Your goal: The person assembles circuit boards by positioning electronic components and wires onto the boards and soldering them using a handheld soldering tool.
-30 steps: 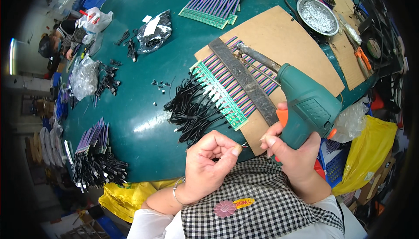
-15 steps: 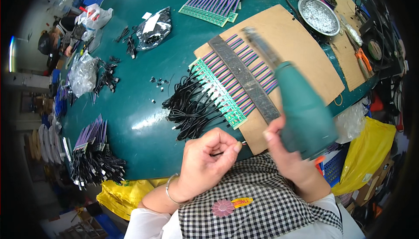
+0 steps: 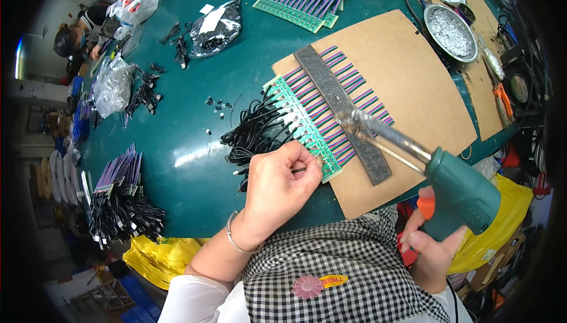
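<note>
My left hand (image 3: pixel 282 184) pinches the end of a thin black cable (image 3: pixel 299 170) at the near end of a green circuit board strip (image 3: pixel 304 128). My right hand (image 3: pixel 434 246) is wrapped round the handle of a green soldering gun (image 3: pixel 460 187) with an orange trigger. Its metal barrel points left, and the tip is over a dark flat metal bar (image 3: pixel 336 98). That bar lies across rows of purple, green and dark wires (image 3: pixel 360 87) running from the strip. Bundled black cables (image 3: pixel 254 128) join the strip's left side.
Brown cardboard (image 3: pixel 413 75) lies under the wires. A metal bowl of silvery bits (image 3: pixel 450 31) and orange-handled pliers (image 3: pixel 503 101) are at right. More wired boards (image 3: pixel 304 1) lie at the back. A cable pile (image 3: pixel 127 214) sits at left; a person works at far left.
My left hand has moved up to the strip's near end with the cable. The soldering gun has swung, its barrel now pointing left and its body further right.
</note>
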### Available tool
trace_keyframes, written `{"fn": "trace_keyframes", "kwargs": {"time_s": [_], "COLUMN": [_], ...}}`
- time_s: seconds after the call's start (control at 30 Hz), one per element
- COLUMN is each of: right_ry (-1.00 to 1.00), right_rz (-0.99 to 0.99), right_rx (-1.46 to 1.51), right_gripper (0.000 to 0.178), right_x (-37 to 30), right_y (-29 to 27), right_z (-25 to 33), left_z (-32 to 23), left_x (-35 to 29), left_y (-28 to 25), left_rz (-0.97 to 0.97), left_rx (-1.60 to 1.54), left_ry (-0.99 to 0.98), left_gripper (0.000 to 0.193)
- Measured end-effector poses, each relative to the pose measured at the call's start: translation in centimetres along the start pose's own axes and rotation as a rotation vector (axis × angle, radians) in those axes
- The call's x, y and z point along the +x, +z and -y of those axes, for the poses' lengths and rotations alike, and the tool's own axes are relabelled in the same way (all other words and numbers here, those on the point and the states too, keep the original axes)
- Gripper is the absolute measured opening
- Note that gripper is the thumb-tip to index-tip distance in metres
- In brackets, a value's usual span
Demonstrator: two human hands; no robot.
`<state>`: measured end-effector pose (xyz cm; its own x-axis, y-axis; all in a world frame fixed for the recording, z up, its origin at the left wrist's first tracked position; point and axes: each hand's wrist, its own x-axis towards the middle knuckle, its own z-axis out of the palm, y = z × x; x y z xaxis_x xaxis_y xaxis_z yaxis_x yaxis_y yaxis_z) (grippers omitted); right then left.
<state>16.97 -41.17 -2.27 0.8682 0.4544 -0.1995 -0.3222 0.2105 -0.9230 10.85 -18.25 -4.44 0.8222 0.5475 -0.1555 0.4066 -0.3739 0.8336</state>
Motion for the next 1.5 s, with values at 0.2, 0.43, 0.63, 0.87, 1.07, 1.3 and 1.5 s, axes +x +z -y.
{"fn": "trace_keyframes", "kwargs": {"time_s": [0.2,0.43,0.63,0.87,1.07,1.3,1.5], "right_ry": [0.147,0.218,0.261,0.230,0.133,0.171,0.195], "right_rz": [0.060,-0.040,0.022,0.015,-0.048,-0.085,-0.051], "right_rx": [-0.052,-0.126,-0.147,-0.184,0.006,-0.010,-0.080], "right_gripper": [0.059,0.048,0.045,0.043,0.057,0.061,0.062], "right_x": [-1.7,-2.3,-2.1,-1.9,-1.5,-1.8,-2.4], "right_y": [-2.2,-2.1,-2.4,-2.4,-2.9,-2.7,-3.4], "right_z": [0.1,-0.7,-0.8,-0.8,-0.6,-0.3,-0.4], "left_z": [-0.1,0.0,0.1,0.2,0.2,0.1,0.1], "left_x": [0.5,0.4,0.1,0.3,0.4,0.3,0.1], "left_y": [-0.3,0.2,0.5,0.4,0.5,0.5,0.5], "left_rz": [0.058,0.000,-0.038,-0.021,-0.024,-0.022,-0.016], "left_rx": [0.003,0.018,0.072,0.063,0.053,0.064,0.063], "left_ry": [-0.006,0.025,0.046,0.049,0.060,0.044,0.042], "left_gripper": [0.012,0.012,0.012,0.012,0.012,0.012,0.012]}}
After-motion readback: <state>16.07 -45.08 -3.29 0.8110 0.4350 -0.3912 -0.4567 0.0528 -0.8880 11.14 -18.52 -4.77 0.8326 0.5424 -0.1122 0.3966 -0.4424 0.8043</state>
